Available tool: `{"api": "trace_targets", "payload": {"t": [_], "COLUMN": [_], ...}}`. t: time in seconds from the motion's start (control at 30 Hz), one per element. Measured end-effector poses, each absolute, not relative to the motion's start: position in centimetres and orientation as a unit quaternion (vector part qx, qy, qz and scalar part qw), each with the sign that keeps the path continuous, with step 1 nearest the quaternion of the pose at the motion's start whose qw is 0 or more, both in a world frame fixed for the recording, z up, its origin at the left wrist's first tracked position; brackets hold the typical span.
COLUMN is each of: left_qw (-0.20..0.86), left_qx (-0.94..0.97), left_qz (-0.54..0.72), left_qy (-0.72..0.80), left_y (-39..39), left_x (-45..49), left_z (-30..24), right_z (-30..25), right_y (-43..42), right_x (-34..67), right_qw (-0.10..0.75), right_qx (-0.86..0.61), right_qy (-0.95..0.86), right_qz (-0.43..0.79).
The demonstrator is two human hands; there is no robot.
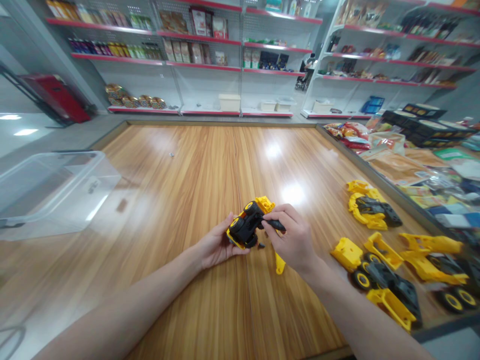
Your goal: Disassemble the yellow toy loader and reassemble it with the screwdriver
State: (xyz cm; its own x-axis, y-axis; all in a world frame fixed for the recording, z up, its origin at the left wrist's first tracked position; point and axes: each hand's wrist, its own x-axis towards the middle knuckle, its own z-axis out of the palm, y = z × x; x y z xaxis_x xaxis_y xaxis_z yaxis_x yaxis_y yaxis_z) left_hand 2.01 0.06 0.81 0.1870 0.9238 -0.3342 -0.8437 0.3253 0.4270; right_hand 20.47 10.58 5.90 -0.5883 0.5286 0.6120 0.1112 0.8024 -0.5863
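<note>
My left hand (217,246) is closed around a yellow-and-black toy truck (245,225), tilted so that its dark underside and wheels face up. In my right hand (290,235) is a black-handled screwdriver (276,224), pinched between thumb and fingers and pointed at the truck's underside. Its tip is too small to make out. Under my right hand, a yellow plastic piece (279,263) lies on the wooden table (180,210). A small dark piece (261,245) shows just below the truck.
Yellow-and-black toy vehicle parts (390,280) are spread at the table's right, with another partly built toy (371,205) behind them. A clear plastic bin (56,195) stands at left. A tiny metallic bit (171,155) lies far left. Packaged goods (397,155) sit beyond the right edge.
</note>
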Motion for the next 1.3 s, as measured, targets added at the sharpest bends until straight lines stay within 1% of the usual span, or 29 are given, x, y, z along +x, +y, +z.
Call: {"api": "trace_targets", "payload": {"t": [0.3, 0.47, 0.67, 0.93, 1.03, 1.1, 1.2, 1.3], "left_qw": [0.765, 0.769, 0.763, 0.739, 0.687, 0.612, 0.497, 0.451], "left_qx": [0.074, 0.098, 0.108, 0.121, 0.161, 0.218, 0.285, 0.300], "left_qz": [0.578, 0.572, 0.576, 0.584, 0.617, 0.657, 0.704, 0.716], "left_qy": [0.274, 0.268, 0.271, 0.314, 0.349, 0.382, 0.420, 0.439], "left_y": [-0.1, -0.1, -0.1, -0.2, -0.1, -0.1, -0.1, -0.3], "left_x": [1.9, 1.9, 1.8, 2.0, 2.4, 2.7, 2.8, 2.6], "left_z": [0.7, 0.6, 0.7, 0.8, 0.9, 0.8, 0.2, -0.7], "right_z": [6.1, 6.3, 6.5, 6.1, 5.9, 5.7, 5.3, 4.9], "right_y": [10.5, 10.3, 9.9, 10.2, 10.1, 9.9, 9.9, 10.2], "right_x": [20.5, 20.4, 20.6, 20.4, 20.4, 20.3, 20.2, 19.9], "right_qw": [0.409, 0.411, 0.386, 0.408, 0.411, 0.411, 0.409, 0.397], "right_qx": [-0.156, -0.162, -0.170, -0.159, -0.171, -0.184, -0.225, -0.270], "right_qy": [-0.860, -0.858, -0.863, -0.861, -0.854, -0.842, -0.787, -0.699], "right_qz": [0.262, 0.264, 0.279, 0.259, 0.270, 0.297, 0.403, 0.530]}}
